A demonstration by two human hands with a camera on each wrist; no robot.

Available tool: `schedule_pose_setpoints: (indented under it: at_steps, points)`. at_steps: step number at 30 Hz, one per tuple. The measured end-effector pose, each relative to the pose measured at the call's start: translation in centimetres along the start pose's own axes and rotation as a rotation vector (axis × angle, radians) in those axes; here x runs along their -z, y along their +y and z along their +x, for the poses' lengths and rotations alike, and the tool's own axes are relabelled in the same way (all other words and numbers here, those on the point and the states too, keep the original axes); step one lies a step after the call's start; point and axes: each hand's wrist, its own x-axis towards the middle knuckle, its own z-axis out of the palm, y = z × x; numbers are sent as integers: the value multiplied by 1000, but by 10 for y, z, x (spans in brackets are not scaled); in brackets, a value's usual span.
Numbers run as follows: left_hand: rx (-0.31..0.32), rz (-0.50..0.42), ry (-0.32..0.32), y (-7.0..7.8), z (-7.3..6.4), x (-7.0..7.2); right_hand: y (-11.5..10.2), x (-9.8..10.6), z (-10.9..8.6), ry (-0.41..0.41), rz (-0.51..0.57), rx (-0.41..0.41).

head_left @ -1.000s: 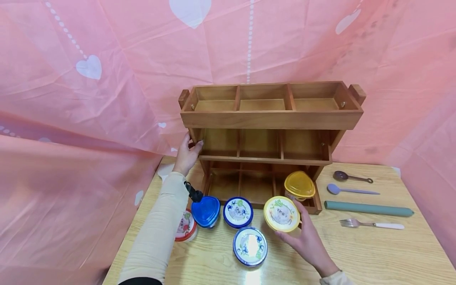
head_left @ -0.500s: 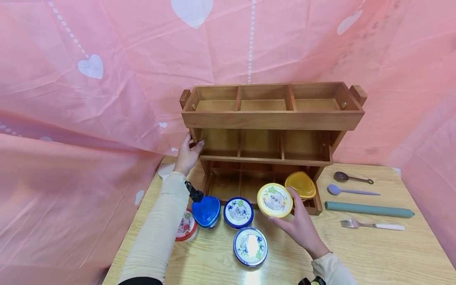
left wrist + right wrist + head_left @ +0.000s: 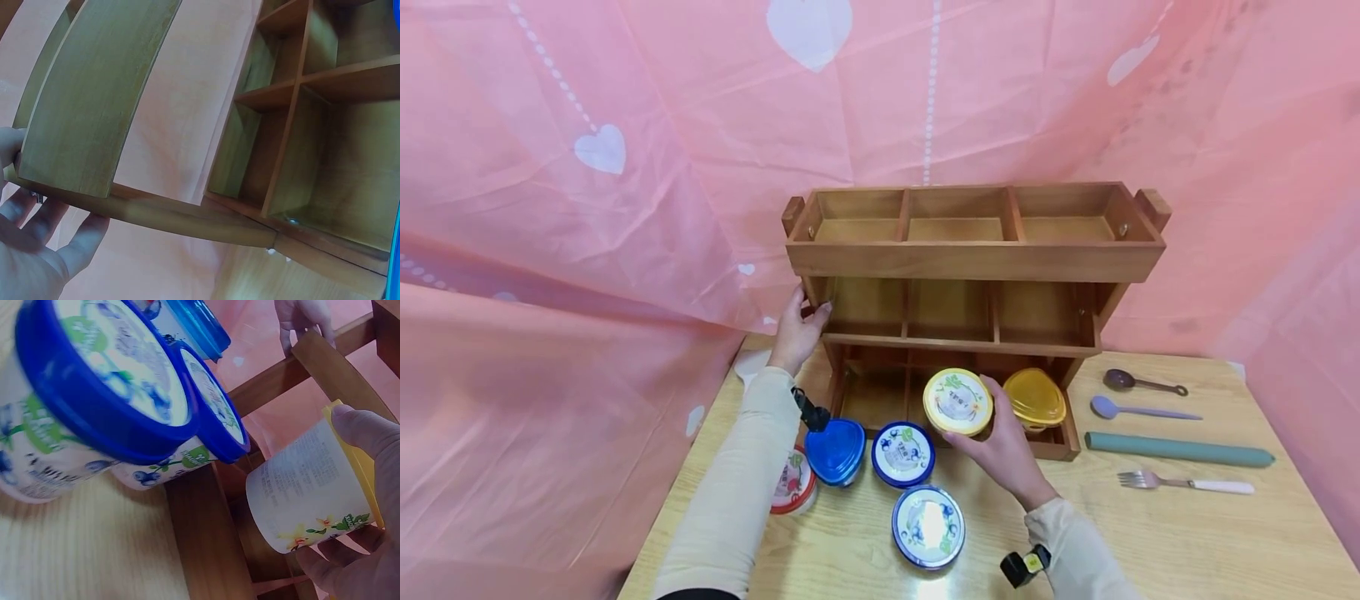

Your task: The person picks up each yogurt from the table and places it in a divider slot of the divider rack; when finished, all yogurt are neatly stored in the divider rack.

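My right hand (image 3: 1006, 450) grips a round tub with a yellow lid (image 3: 958, 403), held over the front of the bottom tier. In the right wrist view the tub's white side (image 3: 306, 487) shows, with thumb at the lid and fingers below. A three-tiered wooden rack (image 3: 974, 262) with divided compartments stands at the back. My left hand (image 3: 799, 333) holds its left side at the middle tier; in the left wrist view the fingers (image 3: 87, 240) curl round the wooden frame. A rounded-triangular tub with an orange-yellow lid (image 3: 1034, 398) sits in the bottom tier's right compartment.
Two blue-lidded round tubs (image 3: 903, 454), a blue triangular-lidded tub (image 3: 837, 451) and a red-lidded tub (image 3: 793, 483) stand before the rack. At right lie a brown spoon (image 3: 1122, 380), a purple spoon (image 3: 1105, 407), a green roll (image 3: 1180, 449) and a fork (image 3: 1142, 479). Pink cloth hangs behind.
My right hand has carried the yellow-lidded tub left and away from me, from in front of the rack's right part to over the bottom tier's middle. My left hand has stayed on the rack.
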Motion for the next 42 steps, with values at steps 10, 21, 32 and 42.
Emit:
schedule_pose_setpoints:
  at_steps: [10, 21, 32, 42]
  points:
    - [-9, -5, 1, -2, 1, -1, 1, -13, 25, -33, 11, -11]
    - [-17, 4, -2, -3, 2, 0, 16, -23, 39, -24, -38, -16]
    - [-8, 4, -9, -4, 1, 1, 26, -27, 49, -44, -55, -31]
    - [-23, -2, -9, -3, 1, 1, 35, -33, 54, -67, -79, -60]
